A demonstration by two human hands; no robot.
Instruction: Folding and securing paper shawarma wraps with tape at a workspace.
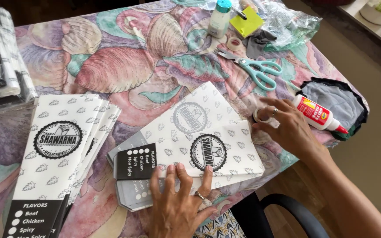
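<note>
A white printed paper sleeve [199, 132] with a round black emblem lies folded on the shell-patterned tablecloth [124, 57]. My left hand [179, 202] presses flat on its near edge, fingers spread, a ring on one finger. My right hand [285, 125] rests at the sleeve's right edge and holds a small roll of clear tape [261, 115]. A white glue bottle with a red tip [318, 114] lies just right of that hand.
A stack of flat printed sleeves [58, 158] lies at the left. Teal-handled scissors [256, 68], a small tape roll [233, 43], a white bottle with teal cap [220, 17], a yellow-green pad [247, 21] and crumpled plastic [287, 22] sit at the back. A black chair [287, 207] stands below the table edge.
</note>
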